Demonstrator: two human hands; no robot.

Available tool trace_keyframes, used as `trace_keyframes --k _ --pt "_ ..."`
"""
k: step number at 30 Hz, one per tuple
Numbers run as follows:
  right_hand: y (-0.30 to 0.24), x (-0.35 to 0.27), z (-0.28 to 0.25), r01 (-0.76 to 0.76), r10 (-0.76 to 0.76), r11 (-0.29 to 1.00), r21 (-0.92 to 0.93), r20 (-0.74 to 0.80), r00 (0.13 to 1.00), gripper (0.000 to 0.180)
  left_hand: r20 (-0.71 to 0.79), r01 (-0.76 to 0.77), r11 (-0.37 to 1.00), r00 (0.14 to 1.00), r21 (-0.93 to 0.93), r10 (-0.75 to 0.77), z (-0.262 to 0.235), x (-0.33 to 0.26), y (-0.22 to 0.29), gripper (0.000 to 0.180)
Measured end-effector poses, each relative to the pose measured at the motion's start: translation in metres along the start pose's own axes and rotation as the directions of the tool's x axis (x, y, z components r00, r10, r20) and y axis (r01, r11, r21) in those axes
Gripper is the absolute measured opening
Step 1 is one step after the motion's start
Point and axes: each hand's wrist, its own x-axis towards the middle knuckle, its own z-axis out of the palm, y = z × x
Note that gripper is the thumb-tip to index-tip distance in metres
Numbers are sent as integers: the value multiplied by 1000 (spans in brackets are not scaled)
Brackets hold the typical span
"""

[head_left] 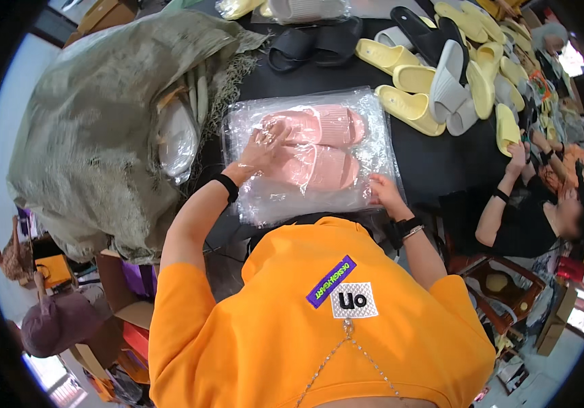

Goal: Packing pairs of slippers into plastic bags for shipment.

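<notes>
A pair of pink slippers (332,170) lies side by side, toes to the right, in the middle of clear plastic bags (373,146) layered on the dark table. My left hand (264,148) rests over the heel end of the slippers, its fingers spread. At the right edge of the bags, near the lower corner, my right hand (388,193) has its fingers bent and pinched on the plastic. Glare on the film makes it hard to tell whether the slippers are inside a bag or on top.
A large woven sack (101,115) bulges at the left, with plastic-wrapped goods in its opening. Black slippers (315,46) lie beyond the bags. Yellow slippers (411,109) and grey slippers (449,81) are heaped at the far right. A co-worker (536,211) in black reaches to a yellow slipper there.
</notes>
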Motion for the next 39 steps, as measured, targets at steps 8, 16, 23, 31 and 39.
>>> trace_keyframes --k 8,16,23,31,39 --pt "21 2 2 145 -136 984 103 -86 987 31 -84 -95 988 993 -119 86 12 51 61 52" --pt "0 -13 -3 346 -330 938 -32 -396 857 24 -56 61 955 995 -290 -80 -6 35 50 43" --pt "1 -2 -3 406 -480 876 -259 -409 776 9 -148 62 977 985 -202 -93 16 -13 12 40" --pt "10 5 -9 393 -460 888 -240 -434 775 16 -14 376 851 912 -366 -409 11 -87 -26 45" --pt "13 -3 -18 393 -550 821 -414 -385 741 21 -34 240 199 555 -950 -831 -34 -113 -68 44"
